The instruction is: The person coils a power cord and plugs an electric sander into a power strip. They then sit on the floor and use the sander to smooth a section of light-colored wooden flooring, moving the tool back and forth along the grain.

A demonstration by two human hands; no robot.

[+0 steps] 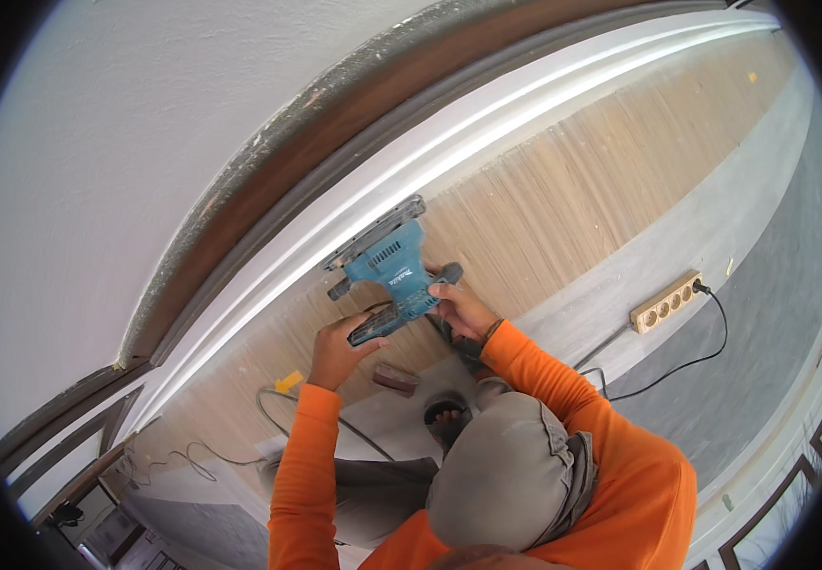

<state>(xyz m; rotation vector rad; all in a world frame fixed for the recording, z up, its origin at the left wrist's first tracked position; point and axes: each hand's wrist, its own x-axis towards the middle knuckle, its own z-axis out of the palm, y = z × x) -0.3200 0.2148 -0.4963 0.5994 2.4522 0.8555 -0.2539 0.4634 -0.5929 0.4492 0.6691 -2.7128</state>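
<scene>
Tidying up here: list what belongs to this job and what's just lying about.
In the job:
teal plastic power sander, held by left hand and right hand
long white moulding beside its pad
perhaps tan rectangular socket strip, black plug inserted

Lying about:
maroon rectangular block
yellow arrow-shaped piece

Indoor worksite: sander [396, 264], power strip [665, 302]

The left hand [339, 350] and right hand [465, 310] grip a teal plastic power sander [401, 271]; a reddish-brown rectangular block [396, 378] lies near the left hand, a tan oblong power strip [665, 302] well right of the right hand.
</scene>
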